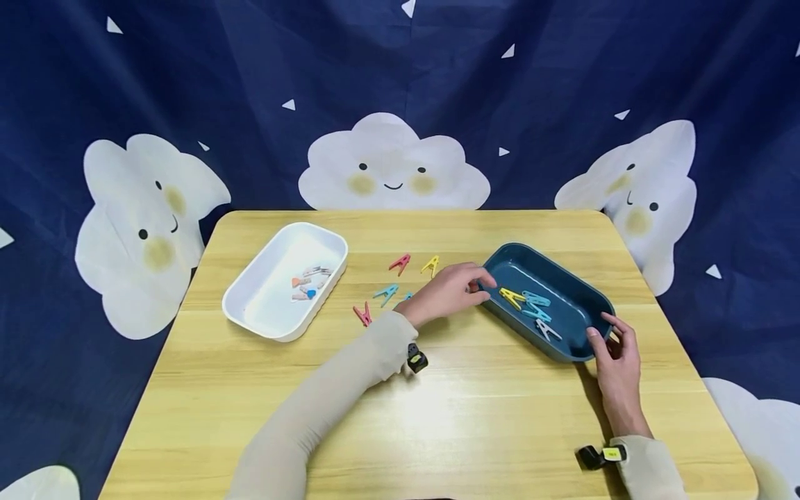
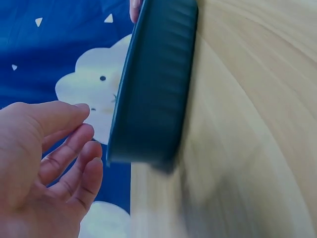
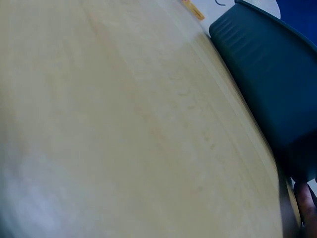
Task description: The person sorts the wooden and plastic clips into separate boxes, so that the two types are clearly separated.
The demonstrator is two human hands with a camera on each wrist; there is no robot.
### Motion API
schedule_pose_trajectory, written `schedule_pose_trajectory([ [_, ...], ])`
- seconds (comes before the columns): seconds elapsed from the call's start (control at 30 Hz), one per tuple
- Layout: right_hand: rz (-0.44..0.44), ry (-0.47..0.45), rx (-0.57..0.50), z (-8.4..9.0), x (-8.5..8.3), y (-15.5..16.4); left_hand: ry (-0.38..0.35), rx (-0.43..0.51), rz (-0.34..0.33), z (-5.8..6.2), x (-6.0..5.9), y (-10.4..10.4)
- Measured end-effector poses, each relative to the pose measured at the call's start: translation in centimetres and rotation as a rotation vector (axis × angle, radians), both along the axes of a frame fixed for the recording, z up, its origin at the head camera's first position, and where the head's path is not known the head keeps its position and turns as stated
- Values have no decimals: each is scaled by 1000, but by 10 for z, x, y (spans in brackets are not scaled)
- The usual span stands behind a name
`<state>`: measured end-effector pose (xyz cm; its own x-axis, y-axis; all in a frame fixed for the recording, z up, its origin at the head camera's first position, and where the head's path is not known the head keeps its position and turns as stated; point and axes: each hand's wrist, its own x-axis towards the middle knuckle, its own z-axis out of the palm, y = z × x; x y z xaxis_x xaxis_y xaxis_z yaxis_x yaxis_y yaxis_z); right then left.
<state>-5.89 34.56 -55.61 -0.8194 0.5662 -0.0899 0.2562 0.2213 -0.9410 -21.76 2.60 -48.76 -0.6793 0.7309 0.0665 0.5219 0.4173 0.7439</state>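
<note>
A dark teal tray (image 1: 578, 305) sits on the right half of the table. Inside it lie a yellow clothespin (image 1: 512, 298), light blue clothespins (image 1: 536, 301) and a pale clothespin (image 1: 547, 330). My right hand (image 1: 619, 371) grips the tray's near right end, thumb over the rim and fingers outside. At the opposite end is my left hand (image 1: 453, 286). In the left wrist view this hand (image 2: 54, 163) has loosely bent fingers, holds nothing and stands apart from the tray's wall (image 2: 153, 89). Only a bit of the right hand (image 3: 304, 203) shows in the right wrist view.
A white tray (image 1: 259, 302) with several small clips stands at the left. Between the trays, on the table (image 1: 450, 430), lie red clothespins (image 1: 400, 263), a yellow one (image 1: 430, 264) and blue ones (image 1: 386, 294), one partly hidden by the left wrist. A dark blue curtain (image 1: 250, 69) hangs behind.
</note>
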Motion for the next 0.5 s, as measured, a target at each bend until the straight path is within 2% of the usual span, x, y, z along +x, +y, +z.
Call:
schedule_pose_trajectory([
  [0.3, -4, 11, -23, 0, 1, 0, -28, 22, 96, -13, 6, -38],
  [0.5, -4, 23, -31, -1, 1, 0, -38, 15, 188, -19, 11, -62],
])
